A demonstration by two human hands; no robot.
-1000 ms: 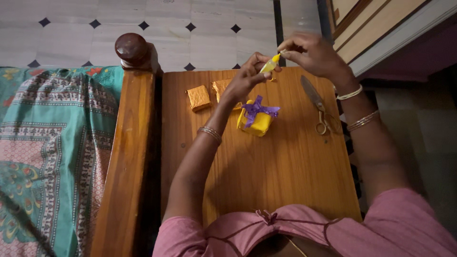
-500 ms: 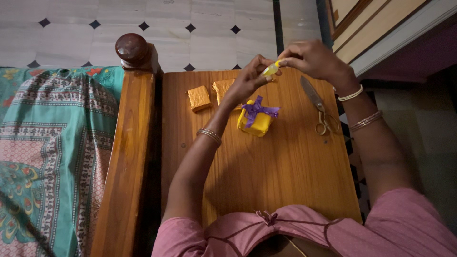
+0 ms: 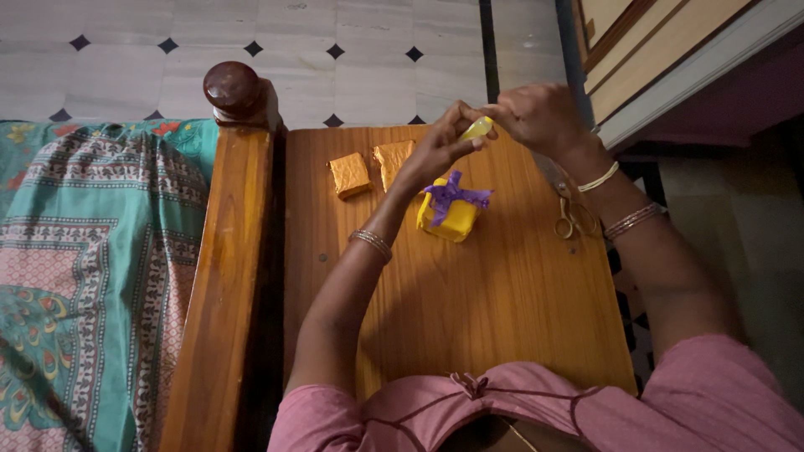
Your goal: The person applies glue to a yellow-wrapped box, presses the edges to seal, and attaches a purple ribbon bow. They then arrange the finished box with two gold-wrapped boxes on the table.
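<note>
My left hand (image 3: 440, 146) and my right hand (image 3: 536, 117) meet above the far end of a small wooden table (image 3: 469, 293). Together they pinch a small yellow-green object (image 3: 477, 128) between their fingertips; what it is cannot be told. Just below the hands sits a yellow gift box (image 3: 448, 216) tied with a purple ribbon bow. Two small gold-wrapped boxes (image 3: 349, 174) lie to the left of it, the second one (image 3: 392, 159) partly behind my left hand.
Scissors (image 3: 568, 209) lie on the table under my right wrist. A wooden bed frame (image 3: 222, 276) with a round knob runs along the table's left side, holding a patterned teal cloth (image 3: 84, 268). Tiled floor lies beyond, wooden furniture at the upper right.
Both hands have drawn closer together, and the small yellow-green object has sunk slightly between them. The boxes and scissors have not moved.
</note>
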